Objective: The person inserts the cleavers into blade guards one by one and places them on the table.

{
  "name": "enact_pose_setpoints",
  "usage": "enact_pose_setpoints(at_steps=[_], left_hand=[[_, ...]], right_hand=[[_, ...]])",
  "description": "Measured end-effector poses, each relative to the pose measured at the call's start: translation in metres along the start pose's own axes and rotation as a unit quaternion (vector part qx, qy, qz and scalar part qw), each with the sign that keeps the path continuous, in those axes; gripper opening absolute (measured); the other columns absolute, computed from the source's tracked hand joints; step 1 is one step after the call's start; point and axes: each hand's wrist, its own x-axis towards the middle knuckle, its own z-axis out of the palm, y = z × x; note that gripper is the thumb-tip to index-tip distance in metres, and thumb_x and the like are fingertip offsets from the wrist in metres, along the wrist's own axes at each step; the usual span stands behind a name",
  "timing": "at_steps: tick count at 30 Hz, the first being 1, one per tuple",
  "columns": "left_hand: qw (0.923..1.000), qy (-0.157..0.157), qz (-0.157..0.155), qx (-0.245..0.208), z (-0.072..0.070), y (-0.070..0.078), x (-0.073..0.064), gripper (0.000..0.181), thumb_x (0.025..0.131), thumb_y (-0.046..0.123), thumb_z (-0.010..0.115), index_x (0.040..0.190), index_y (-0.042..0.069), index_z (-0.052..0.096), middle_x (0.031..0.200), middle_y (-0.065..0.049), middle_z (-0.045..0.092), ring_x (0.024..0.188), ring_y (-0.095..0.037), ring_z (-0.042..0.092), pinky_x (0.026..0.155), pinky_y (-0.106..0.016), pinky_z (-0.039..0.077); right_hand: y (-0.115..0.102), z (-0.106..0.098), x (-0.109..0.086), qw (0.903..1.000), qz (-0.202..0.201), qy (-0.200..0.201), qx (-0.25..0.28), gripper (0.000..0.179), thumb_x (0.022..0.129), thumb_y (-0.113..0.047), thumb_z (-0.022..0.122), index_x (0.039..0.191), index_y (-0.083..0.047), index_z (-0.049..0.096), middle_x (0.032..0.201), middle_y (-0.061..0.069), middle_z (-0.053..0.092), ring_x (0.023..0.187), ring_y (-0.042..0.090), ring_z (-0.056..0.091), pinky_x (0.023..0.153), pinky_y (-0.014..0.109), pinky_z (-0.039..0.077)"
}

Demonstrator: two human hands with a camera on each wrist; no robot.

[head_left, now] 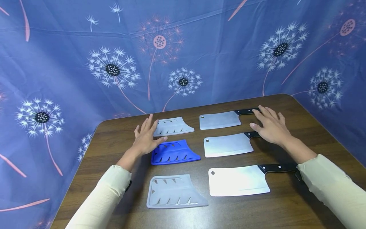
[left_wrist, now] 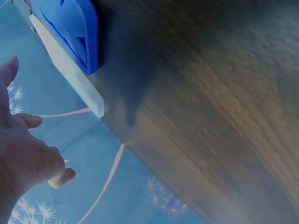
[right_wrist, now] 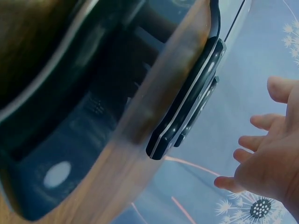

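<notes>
Spread over the left side of the tabletop, my left hand point(head_left: 145, 139) has its fingers extended and holds nothing. It overlaps the left ends of a white blade cover point(head_left: 175, 125) at the back and a blue blade cover point(head_left: 173, 153). Nearer me lies a pale grey blade cover point(head_left: 175, 191). To the right are a back cleaver point(head_left: 219, 120), a middle cleaver point(head_left: 228, 145) and a front cleaver point(head_left: 237, 181), blades pointing left. My right hand point(head_left: 272, 126), fingers apart and empty, overlaps the middle cleaver's handle; its fingertips appear right at the back cleaver's handle end.
All six items lie flat in two columns on a dark wooden table point(head_left: 114, 136). Behind it hangs a blue cloth point(head_left: 217, 63) printed with dandelions. My right sleeve point(head_left: 328, 181) overlaps the end of the front cleaver's handle in the head view.
</notes>
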Motion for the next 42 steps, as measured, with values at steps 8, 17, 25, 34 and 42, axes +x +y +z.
enact_pose_setpoints(at_steps=[8,17,25,34,42], left_hand=[[0.9985,-0.002,-0.009,-0.053,0.001,0.000,0.009,0.088,0.087,0.058,0.059,0.154,0.016,0.021,0.161,-0.001,-0.012,0.147,-0.029,-0.003,0.107,-0.061,0.002],[0.9968,-0.007,-0.014,-0.078,0.004,0.000,0.015,0.089,0.085,0.054,0.065,0.153,0.014,0.024,0.161,-0.003,-0.009,0.146,-0.030,0.001,0.107,-0.059,0.003],[0.9966,-0.007,-0.010,-0.082,0.005,0.003,0.021,0.089,0.083,0.051,0.069,0.152,0.014,0.027,0.161,-0.004,-0.007,0.145,-0.031,0.004,0.106,-0.059,0.005],[0.9966,-0.001,-0.013,-0.081,0.007,0.004,0.029,0.086,0.080,0.047,0.074,0.149,0.014,0.036,0.161,-0.008,0.000,0.142,-0.033,0.012,0.102,-0.059,0.011],[0.9964,-0.001,-0.013,-0.084,0.011,0.004,0.034,0.083,0.079,0.045,0.076,0.146,0.012,0.040,0.159,-0.009,0.004,0.138,-0.034,0.018,0.099,-0.056,0.014]], right_hand=[[-0.003,0.002,0.010,0.9999,0.004,-0.008,0.007,0.070,0.100,-0.044,0.043,0.152,-0.003,0.020,0.157,0.025,0.008,0.142,0.046,-0.001,0.103,0.071,-0.008],[-0.004,0.003,0.017,1.0000,-0.004,0.006,0.000,0.065,0.100,-0.041,0.045,0.150,-0.002,0.028,0.154,0.028,0.015,0.140,0.049,0.006,0.103,0.072,-0.002],[0.002,0.004,0.022,0.9997,-0.011,0.020,0.007,0.059,0.099,-0.034,0.051,0.148,-0.006,0.035,0.152,0.029,0.019,0.137,0.050,0.012,0.101,0.073,0.002],[0.013,0.006,0.030,0.9997,-0.005,0.018,0.014,0.059,0.097,-0.032,0.055,0.148,-0.009,0.037,0.152,0.029,0.021,0.135,0.051,0.014,0.099,0.073,0.005],[0.018,0.006,0.035,0.9997,0.000,0.012,0.024,0.061,0.095,-0.026,0.060,0.148,-0.009,0.036,0.150,0.030,0.022,0.133,0.053,0.016,0.097,0.073,0.008]])
